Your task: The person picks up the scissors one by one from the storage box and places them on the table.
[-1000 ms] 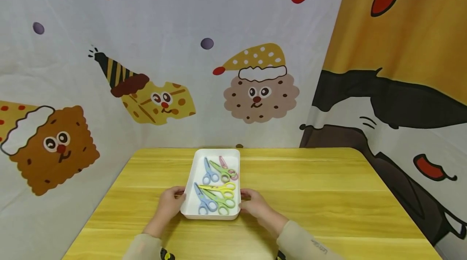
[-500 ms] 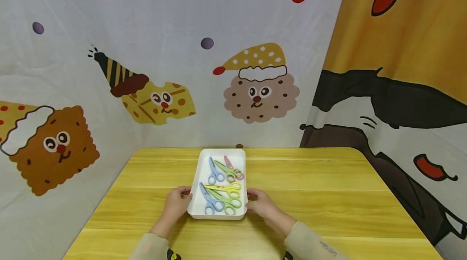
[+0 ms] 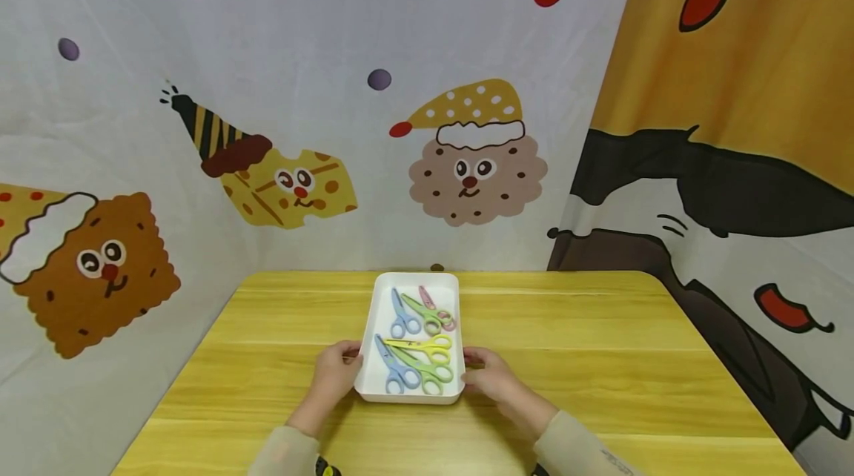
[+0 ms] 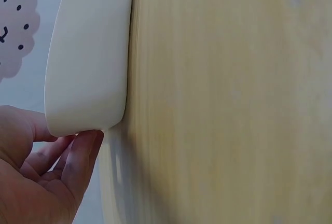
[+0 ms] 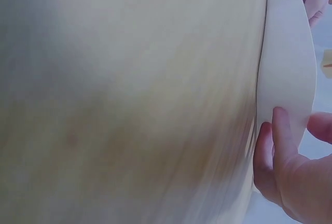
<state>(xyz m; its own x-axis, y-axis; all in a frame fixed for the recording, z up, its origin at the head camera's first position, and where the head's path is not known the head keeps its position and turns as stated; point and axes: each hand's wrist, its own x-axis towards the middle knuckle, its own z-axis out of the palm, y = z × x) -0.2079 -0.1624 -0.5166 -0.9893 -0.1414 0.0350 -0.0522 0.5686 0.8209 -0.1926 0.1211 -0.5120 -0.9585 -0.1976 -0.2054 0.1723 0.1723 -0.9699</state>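
Note:
A white rectangular tray [image 3: 408,396] sits on the yellow wooden table [image 3: 600,357], near its middle. Inside lie several small plastic scissors: blue [image 3: 402,319], green [image 3: 427,313], pink [image 3: 442,311], yellow [image 3: 427,345], and another blue [image 3: 394,374] and green [image 3: 430,374] pair at the front. My left hand [image 3: 339,372] grips the tray's left wall and my right hand [image 3: 490,376] grips its right wall. The left wrist view shows my left hand [image 4: 52,172] pinching the tray's corner [image 4: 88,58]. In the right wrist view, fingers [image 5: 282,146] press the tray's wall [image 5: 285,63].
Cartoon-printed fabric [image 3: 400,127] hangs close behind the table, and an orange and black printed curtain [image 3: 734,127] hangs along its right side. The table's back edge [image 3: 534,273] runs just beyond the tray.
Both hands have slid the tray a little to the right across the table, keeping their hold on its sides.

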